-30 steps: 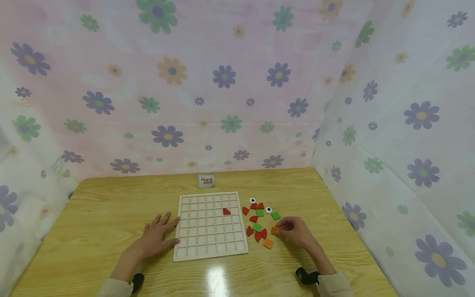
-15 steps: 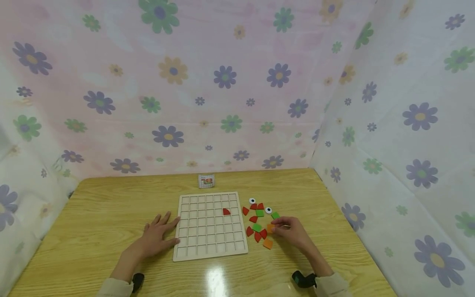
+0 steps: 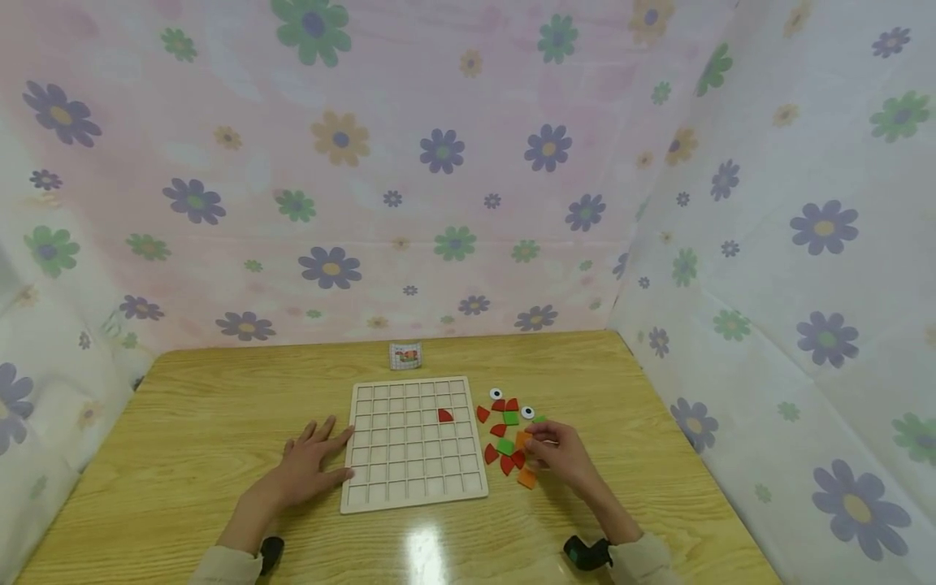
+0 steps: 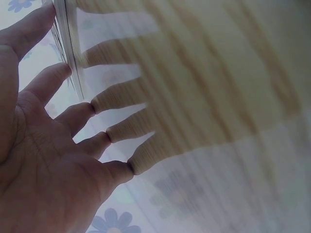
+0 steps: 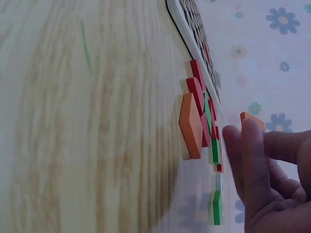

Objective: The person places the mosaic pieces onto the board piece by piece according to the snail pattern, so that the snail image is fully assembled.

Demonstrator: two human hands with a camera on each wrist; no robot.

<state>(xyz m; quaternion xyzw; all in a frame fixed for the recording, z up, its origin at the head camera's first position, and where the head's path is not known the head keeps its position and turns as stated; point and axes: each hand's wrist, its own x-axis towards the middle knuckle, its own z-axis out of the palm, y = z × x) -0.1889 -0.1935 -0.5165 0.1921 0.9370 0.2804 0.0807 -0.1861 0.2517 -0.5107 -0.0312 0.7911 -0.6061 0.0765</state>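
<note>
A pale wooden grid board [image 3: 408, 457] lies on the table, with one red quarter-circle tile [image 3: 445, 416] in a cell at its upper right. My left hand [image 3: 305, 471] rests flat beside it, fingers spread; thumb and index finger touch the board's left edge. In the left wrist view, the palm [image 4: 53, 155] and outstretched fingers show. Between thumb and fingers, my right hand [image 3: 566, 457] pinches an orange square tile [image 5: 251, 118], raised off the table in the right wrist view. Under that hand lies another orange square tile [image 5: 191, 126], close to the loose red and green pieces.
Right of the board are several red quarter-circle tiles [image 3: 507, 465], green square tiles [image 3: 511, 418] and two round eye pieces [image 3: 496, 394]. A small picture card [image 3: 405, 356] lies behind the board. Flowered cloth [image 3: 468, 162] hangs around the wooden table [image 3: 241, 406].
My right hand has moved left and slightly away from me with the orange square tile, now over the loose pieces. My left hand stays in place.
</note>
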